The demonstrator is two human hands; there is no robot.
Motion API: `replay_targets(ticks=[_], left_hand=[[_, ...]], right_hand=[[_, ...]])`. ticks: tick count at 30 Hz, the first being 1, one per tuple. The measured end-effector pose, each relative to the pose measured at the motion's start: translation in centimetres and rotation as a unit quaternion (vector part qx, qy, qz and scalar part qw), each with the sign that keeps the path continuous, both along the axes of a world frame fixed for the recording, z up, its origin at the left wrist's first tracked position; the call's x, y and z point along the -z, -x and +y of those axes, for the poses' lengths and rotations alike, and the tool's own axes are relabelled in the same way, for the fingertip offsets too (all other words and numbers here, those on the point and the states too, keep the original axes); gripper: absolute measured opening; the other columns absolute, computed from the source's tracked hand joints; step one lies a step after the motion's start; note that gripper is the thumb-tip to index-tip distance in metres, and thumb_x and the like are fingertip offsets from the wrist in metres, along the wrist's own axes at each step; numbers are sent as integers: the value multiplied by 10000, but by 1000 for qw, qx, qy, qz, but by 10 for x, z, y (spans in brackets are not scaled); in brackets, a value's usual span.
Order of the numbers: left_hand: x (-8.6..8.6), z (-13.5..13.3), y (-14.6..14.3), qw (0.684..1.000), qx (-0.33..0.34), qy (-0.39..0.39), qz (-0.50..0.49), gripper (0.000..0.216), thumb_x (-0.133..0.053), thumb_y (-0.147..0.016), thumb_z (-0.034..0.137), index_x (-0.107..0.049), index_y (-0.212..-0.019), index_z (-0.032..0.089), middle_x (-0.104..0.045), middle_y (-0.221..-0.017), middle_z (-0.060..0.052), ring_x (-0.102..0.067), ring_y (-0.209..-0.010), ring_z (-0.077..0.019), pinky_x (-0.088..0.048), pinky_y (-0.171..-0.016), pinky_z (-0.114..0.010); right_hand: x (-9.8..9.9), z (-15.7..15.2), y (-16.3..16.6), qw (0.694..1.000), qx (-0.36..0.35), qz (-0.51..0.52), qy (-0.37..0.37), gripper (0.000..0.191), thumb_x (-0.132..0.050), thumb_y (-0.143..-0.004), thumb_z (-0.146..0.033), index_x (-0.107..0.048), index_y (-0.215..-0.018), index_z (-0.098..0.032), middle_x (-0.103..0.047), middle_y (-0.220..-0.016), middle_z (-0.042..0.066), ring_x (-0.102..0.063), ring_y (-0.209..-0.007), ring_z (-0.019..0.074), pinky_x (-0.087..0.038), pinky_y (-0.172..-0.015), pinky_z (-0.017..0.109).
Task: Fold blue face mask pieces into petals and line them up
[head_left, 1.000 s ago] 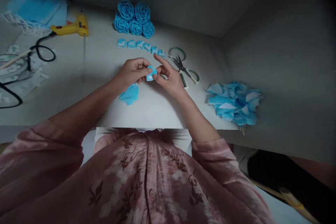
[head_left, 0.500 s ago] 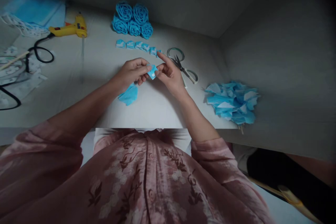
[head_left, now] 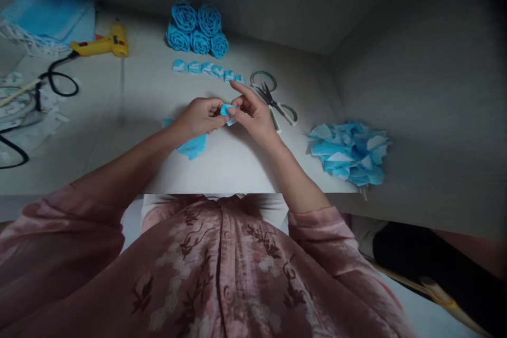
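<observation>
Between my two hands is a small folded piece of blue material point(head_left: 226, 110), like the fabric of a face mask. My left hand point(head_left: 200, 118) pinches its left side with thumb and fingers. On its right side, my right hand point(head_left: 253, 116) grips it by the thumb, with the index finger stretched out. Part of the piece is hidden by the fingers. A flat blue cut piece point(head_left: 193, 147) lies on the table below my left wrist, partly covered by the forearm. Beyond my hands sits a row of several small folded blue pieces point(head_left: 207, 68).
Rolled blue rosettes point(head_left: 198, 29) are stacked at the back. Opened scissors point(head_left: 277, 105) and a wire ring point(head_left: 264, 81) lie right of my hands. A blue ruffled bunch point(head_left: 348, 153) is at the right edge. A yellow glue gun point(head_left: 101, 45) and blue face masks point(head_left: 49, 16) stand left.
The folded piece has turned between my fingers and shows less of its face. My left hand has shifted slightly lower and its thumb now lies across the lower edge.
</observation>
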State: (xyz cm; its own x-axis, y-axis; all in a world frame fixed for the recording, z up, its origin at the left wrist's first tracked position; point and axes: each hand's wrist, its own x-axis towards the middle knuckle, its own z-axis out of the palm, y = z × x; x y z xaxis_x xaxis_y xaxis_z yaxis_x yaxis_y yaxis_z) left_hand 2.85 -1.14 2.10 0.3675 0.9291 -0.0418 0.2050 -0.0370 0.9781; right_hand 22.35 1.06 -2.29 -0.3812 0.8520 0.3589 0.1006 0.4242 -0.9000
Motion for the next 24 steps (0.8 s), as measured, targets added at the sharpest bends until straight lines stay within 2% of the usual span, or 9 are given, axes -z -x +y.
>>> replay_targets(ticks=[3, 7, 10, 14, 19, 24], left_hand=[[0, -1, 0, 1000, 1, -13, 8, 267, -712, -839, 91, -521, -686, 198, -473, -536, 71, -432, -465, -60, -334, -454, -192], [4, 3, 3, 1000, -16, -5, -1, 210, -725, -850, 130, -559, -737, 194, -543, -562, 56, -477, -469, -70, -366, -462, -196], [5, 6, 5, 999, -39, 0, -18, 200, -725, -871, 142, -570, -753, 191, -579, -585, 45, -495, -459, -69, -391, -460, -198], [2, 7, 4, 997, -46, 23, -54, 175, -729, -891, 165, -585, -796, 190, -619, -625, 36, -512, -449, -67, -393, -441, -200], [-2, 9, 4, 989, -79, 60, -109, 147, -738, -927, 283, -630, -884, 192, -640, -647, 20, -564, -491, -90, -413, -447, -199], [2, 12, 7, 991, -81, 42, -94, 140, -767, -894, 256, -648, -857, 192, -628, -609, 30, -537, -460, -82, -394, -449, -208]], right_hand=[[0, -1, 0, 1000, 14, -9, -9, 723, -637, -964, -721, -557, -1520, -265, -697, -979, 23, -628, -841, 167, -591, -844, 349], [-5, 0, -3, 999, 45, 11, -24, 663, -560, -1022, -688, -573, -1505, -233, -697, -1015, 33, -648, -929, 181, -586, -908, 380], [-5, 2, -5, 999, 31, -3, -27, 701, -572, -1019, -677, -536, -1546, -217, -701, -1011, 38, -645, -922, 182, -581, -894, 375], [1, 5, -6, 999, 14, -41, -17, 736, -597, -1005, -678, -478, -1602, -267, -717, -1029, 33, -615, -839, 160, -569, -820, 329], [1, 4, -4, 999, 30, -19, 12, 712, -656, -985, -648, -526, -1580, -281, -711, -955, 21, -613, -821, 162, -560, -771, 311], [1, 3, -4, 1000, 24, 2, 19, 746, -706, -944, -663, -556, -1548, -253, -705, -920, 11, -609, -816, 160, -552, -795, 312]])
